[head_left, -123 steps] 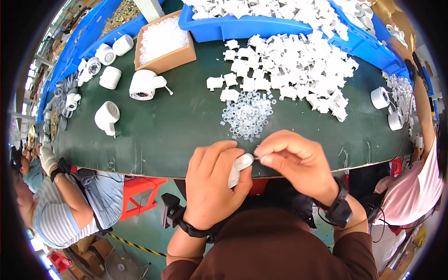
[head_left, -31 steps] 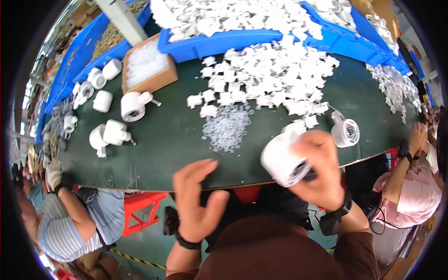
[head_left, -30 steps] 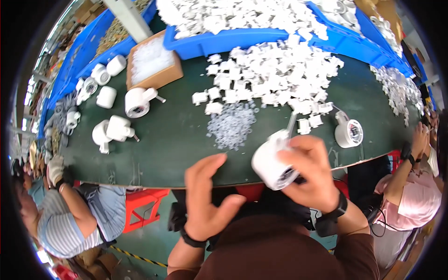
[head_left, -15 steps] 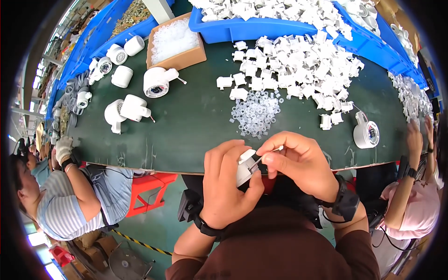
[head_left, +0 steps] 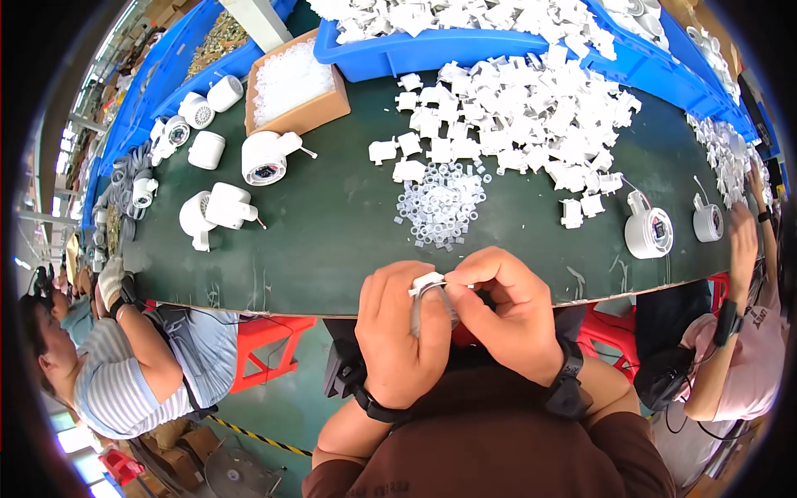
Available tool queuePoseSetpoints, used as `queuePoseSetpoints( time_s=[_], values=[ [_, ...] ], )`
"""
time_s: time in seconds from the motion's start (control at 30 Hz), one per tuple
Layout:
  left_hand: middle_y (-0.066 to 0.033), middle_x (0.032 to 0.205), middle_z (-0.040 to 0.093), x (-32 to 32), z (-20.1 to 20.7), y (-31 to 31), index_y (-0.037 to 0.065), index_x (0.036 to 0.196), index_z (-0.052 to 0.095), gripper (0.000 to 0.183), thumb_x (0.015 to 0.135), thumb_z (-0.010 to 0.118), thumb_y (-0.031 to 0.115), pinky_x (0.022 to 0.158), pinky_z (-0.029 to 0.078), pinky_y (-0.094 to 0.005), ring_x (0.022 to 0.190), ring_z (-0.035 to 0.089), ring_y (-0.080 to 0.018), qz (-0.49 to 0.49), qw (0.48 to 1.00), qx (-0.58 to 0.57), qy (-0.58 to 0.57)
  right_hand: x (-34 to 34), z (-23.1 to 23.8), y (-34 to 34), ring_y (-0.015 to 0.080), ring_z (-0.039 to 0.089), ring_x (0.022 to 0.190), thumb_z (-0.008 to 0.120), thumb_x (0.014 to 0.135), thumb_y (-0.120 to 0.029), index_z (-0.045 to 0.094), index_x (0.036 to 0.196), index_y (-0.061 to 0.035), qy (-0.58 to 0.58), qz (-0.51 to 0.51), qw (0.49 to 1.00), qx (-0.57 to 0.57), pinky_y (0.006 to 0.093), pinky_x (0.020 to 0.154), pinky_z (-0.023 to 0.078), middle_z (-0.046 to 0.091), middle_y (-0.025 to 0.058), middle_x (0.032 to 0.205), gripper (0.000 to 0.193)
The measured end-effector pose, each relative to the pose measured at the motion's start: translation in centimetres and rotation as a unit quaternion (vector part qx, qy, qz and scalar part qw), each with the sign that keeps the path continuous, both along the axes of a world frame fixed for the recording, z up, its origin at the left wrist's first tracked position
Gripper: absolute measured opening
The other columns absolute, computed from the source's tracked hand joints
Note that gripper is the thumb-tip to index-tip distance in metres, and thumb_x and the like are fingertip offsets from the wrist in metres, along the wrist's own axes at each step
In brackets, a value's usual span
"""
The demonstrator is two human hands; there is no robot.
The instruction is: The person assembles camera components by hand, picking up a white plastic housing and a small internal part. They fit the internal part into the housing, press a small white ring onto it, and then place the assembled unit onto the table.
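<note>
1. Head view: left hand (head_left: 403,336) and right hand (head_left: 506,319) meet just off the near edge of the dark green worktop (head_left: 332,232), close to the body, likely for fine control.
2. Both clamp a small white plastic part (head_left: 429,285); left fingers wrap under it, right thumb and forefinger pinch its top edge.
3. Wrists bent inward, forearms enter from below.
4. Pile of clear rings (head_left: 444,203) sits just ahead, heap of white parts (head_left: 531,124) beyond, within reach.
</note>
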State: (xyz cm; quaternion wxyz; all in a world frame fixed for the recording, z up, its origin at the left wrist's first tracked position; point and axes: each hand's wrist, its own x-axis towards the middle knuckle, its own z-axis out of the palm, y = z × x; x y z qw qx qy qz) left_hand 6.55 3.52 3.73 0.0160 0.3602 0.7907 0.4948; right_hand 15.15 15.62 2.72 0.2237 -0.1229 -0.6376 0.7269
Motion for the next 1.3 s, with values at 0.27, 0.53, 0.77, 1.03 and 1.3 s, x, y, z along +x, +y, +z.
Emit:
queuePoseSetpoints(
  time_s=[0.27, 0.53, 0.77, 1.03, 1.3],
  values=[
    [-0.0176, 0.106, 0.066, -0.1, -0.4, 0.1, -0.002, 0.106, 0.063, 0.016, 0.092, 0.061, 0.004, 0.084, 0.05, -0.0419, 0.095, 0.061, -0.0353, -0.062, 0.998, 0.024, -0.016, 0.6, 0.2, 0.9, 0.0095, 0.061, 0.089, 0.061, 0.096, 0.009, 0.064, 0.105, -0.0017, -0.012, -0.006, 0.999, 0.052, 0.0255, 0.077, 0.05, 0.064, 0.0061, 0.104, 0.015],
    [-0.0153, 0.104, 0.068, 0.1, -0.4, -0.3, -0.001, 0.101, 0.064, 0.011, 0.095, 0.059, 0.007, 0.084, 0.049, -0.0386, 0.094, 0.062, -0.0297, -0.03, 0.999, 0.025, -0.018, 3.2, 1.1, 6.0, 0.0183, 0.063, 0.076, 0.073, 0.088, 0.002, 0.067, 0.108, -0.0027, -0.069, -0.152, 0.894, 0.416, 0.0293, 0.069, 0.052, 0.066, 0.0095, 0.1, 0.021],
    [-0.0153, 0.106, 0.068, 0.0, -1.0, 0.1, 0.002, 0.1, 0.064, 0.009, 0.093, 0.064, 0.008, 0.083, 0.048, -0.0403, 0.093, 0.061, -0.0312, -0.039, 0.999, 0.034, 0.002, 2.9, 1.0, 10.2, 0.0304, 0.06, 0.082, 0.076, 0.087, -0.007, 0.067, 0.107, -0.0016, -0.201, -0.231, 0.747, 0.589, 0.0396, 0.072, 0.051, 0.066, 0.0124, 0.098, 0.023],
    [-0.0121, 0.104, 0.068, -0.1, -0.3, -1.0, 0.0, 0.104, 0.065, 0.011, 0.098, 0.061, 0.008, 0.08, 0.049, -0.0339, 0.09, 0.063, -0.0225, -0.07, 0.986, 0.067, -0.139, 1.9, 2.4, 8.8, 0.0239, 0.065, 0.087, 0.069, 0.09, 0.005, 0.07, 0.103, -0.0043, -0.105, -0.089, 0.88, 0.455, 0.035, 0.077, 0.051, 0.069, 0.0088, 0.094, 0.016],
    [-0.0033, 0.103, 0.068, 0.2, 0.2, -1.3, 0.002, 0.115, 0.064, 0.025, 0.108, 0.054, 0.024, 0.077, 0.05, -0.025, 0.089, 0.063, -0.0102, -0.129, 0.783, 0.196, -0.576, 1.1, 0.5, 4.6, 0.0218, 0.064, 0.118, 0.052, 0.102, 0.008, 0.064, 0.131, -0.0032, -0.005, 0.135, 0.963, 0.235, 0.0333, 0.095, 0.052, 0.067, 0.01, 0.124, 0.034]
  ],
)
